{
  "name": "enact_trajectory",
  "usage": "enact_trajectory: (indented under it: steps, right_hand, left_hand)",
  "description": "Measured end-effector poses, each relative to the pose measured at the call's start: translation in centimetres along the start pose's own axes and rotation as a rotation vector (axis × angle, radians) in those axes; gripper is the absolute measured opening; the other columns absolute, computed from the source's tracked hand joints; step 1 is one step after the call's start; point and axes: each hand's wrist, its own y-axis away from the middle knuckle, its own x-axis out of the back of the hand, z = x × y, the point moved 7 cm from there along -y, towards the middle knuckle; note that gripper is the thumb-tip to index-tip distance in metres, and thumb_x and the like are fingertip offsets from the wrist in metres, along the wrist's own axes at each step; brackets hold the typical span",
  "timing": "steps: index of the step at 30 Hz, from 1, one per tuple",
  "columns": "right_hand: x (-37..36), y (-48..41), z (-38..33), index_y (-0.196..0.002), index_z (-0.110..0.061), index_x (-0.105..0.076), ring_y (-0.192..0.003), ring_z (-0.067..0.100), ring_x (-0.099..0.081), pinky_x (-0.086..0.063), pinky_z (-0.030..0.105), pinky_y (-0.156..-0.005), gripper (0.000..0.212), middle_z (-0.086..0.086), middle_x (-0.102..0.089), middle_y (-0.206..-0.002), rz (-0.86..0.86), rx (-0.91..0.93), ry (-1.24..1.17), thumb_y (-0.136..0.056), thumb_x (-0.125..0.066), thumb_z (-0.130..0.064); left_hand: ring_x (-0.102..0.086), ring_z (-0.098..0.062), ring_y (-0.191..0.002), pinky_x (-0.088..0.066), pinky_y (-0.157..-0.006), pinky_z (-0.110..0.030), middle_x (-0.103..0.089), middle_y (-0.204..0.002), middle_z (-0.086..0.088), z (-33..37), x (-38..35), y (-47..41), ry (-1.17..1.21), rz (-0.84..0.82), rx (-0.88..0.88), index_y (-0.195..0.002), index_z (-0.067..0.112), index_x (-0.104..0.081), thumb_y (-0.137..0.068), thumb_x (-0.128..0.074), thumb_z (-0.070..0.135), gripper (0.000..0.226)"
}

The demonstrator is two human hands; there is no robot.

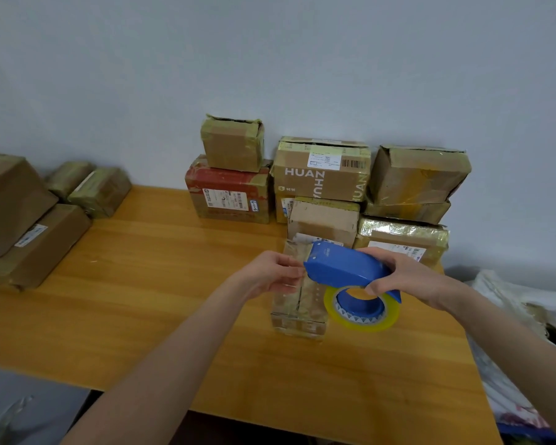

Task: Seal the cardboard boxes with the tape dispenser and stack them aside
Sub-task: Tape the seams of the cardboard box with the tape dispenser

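Beneath the fingers [284,264], the box [299,311] runs lengthwise away from them; right hand [408,277] grips the tape dispenser [344,264], left hand [270,274] pinches its tape end [299,279].

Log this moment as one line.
right hand: grips tape dispenser | left hand: pinches tape end | box: on table, below dispenser

Single head-worn wide-angle view: faces forward and down across the table [148,284] toward the wall [270,59], close above the table's near edge
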Motion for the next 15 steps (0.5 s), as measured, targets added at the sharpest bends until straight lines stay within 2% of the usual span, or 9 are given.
enact_trajectory:
  steps: [4, 6, 9, 11, 15]
  right_hand:
    - [-0.7, 0.1, -0.1, -0.118, -0.042, -0.055, -0.093, 0.002, -0.063, -0.052, 0.016, -0.069, 0.064, -0.007, -0.059, -0.113, -0.039, 0.023, 0.120, -0.059, -0.078, -0.031]
    - [-1.1, 0.1, -0.2, -0.117, -0.038, -0.053, -0.092, 0.003, -0.064, -0.055, 0.018, -0.072, 0.065, -0.008, -0.059, -0.112, -0.048, 0.034, 0.196, -0.058, -0.081, -0.038]
    - [-1.7, -0.3, -0.2, -0.120, -0.040, -0.044, -0.093, 0.011, -0.063, -0.056, 0.033, -0.080, 0.073, -0.014, -0.058, -0.109, 0.002, 0.052, 0.601, -0.061, -0.084, -0.051]
    - [-2.2, -0.5, -0.4, -0.124, -0.042, -0.038, -0.091, 0.011, -0.061, -0.056, 0.032, -0.076, 0.072, -0.014, -0.057, -0.105, 0.059, 0.094, 0.781, -0.066, -0.079, -0.052]
    - [-3.3, -0.3, 0.0, -0.124, -0.042, -0.036, -0.089, 0.010, -0.060, -0.055, 0.029, -0.071, 0.069, -0.013, -0.056, -0.106, 0.034, 0.136, 0.737, -0.069, -0.078, -0.046]
  left_hand:
    - [-0.069, -0.009, -0.071, -0.057, -0.064, -0.022, -0.073, -0.079, 0.000, -0.6, 0.4, 0.0, -0.101, 0.072, 0.037, -0.091, 0.013, -0.070, -0.084, -0.070, 0.004, 0.012]
    - [-0.069, -0.009, -0.072, -0.056, -0.063, -0.022, -0.072, -0.082, -0.001, -1.1, 0.4, 0.0, -0.130, 0.116, 0.045, -0.089, 0.012, -0.069, -0.088, -0.067, 0.007, 0.006]
    - [-0.069, -0.007, -0.070, -0.056, -0.060, -0.020, -0.071, -0.084, -0.002, -1.8, 0.2, 0.0, -0.178, 0.183, 0.035, -0.091, 0.009, -0.068, -0.094, -0.059, 0.010, 0.009]
    - [-0.068, -0.007, -0.065, -0.056, -0.057, -0.019, -0.069, -0.081, -0.003, -2.1, 0.4, 0.3, -0.186, 0.229, 0.027, -0.087, 0.009, -0.066, -0.095, -0.057, 0.010, 0.012]
    - [-0.065, -0.001, -0.053, -0.053, -0.052, -0.017, -0.067, -0.071, -0.001, -2.9, 1.1, 0.9, -0.164, 0.265, 0.039, -0.079, 0.011, -0.065, -0.093, -0.060, 0.008, 0.014]
